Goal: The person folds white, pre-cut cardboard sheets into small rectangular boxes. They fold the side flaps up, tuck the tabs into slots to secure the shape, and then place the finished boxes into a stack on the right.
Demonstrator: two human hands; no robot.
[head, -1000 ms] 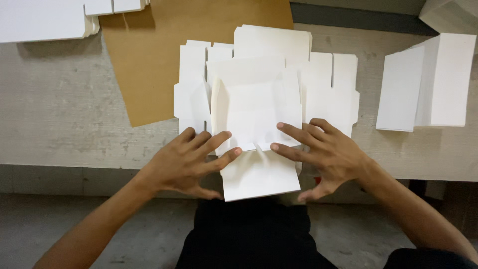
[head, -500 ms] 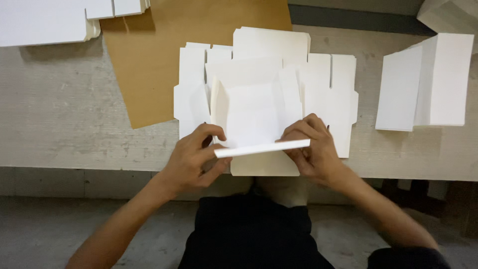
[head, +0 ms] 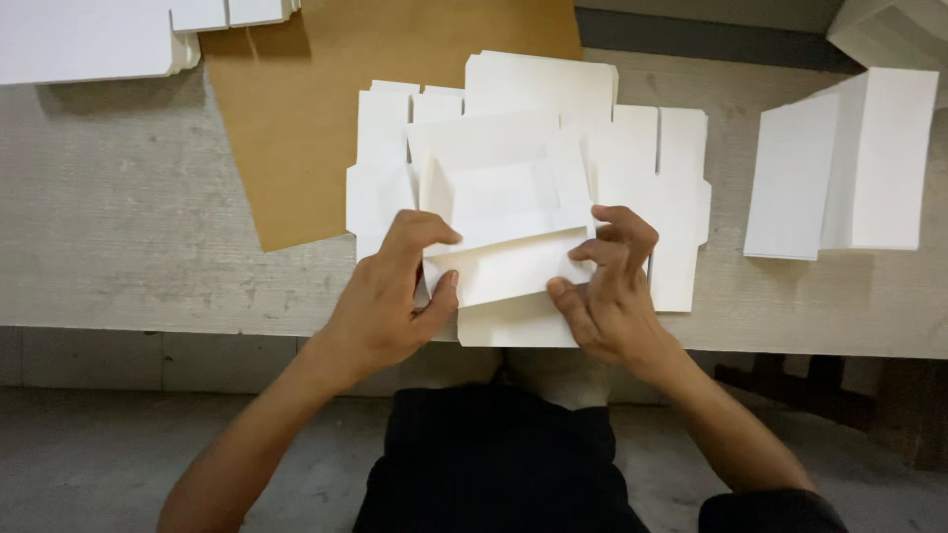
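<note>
Both hands grasp a white card blank [head: 504, 259] at the near edge of the worktop [head: 128, 237]. Left hand [head: 395, 291]: fingers clenched on the blank's left end, thumb pressed on the folded flap. Right hand [head: 607, 286]: fingers curled over the right end, apparently pinching the fold. The blank lies on a stack of flat blanks [head: 652, 168]. A brown sheet [head: 296, 128] lies beyond the left hand; folded white boxes [head: 849, 163] stand toward the right edge.
</note>
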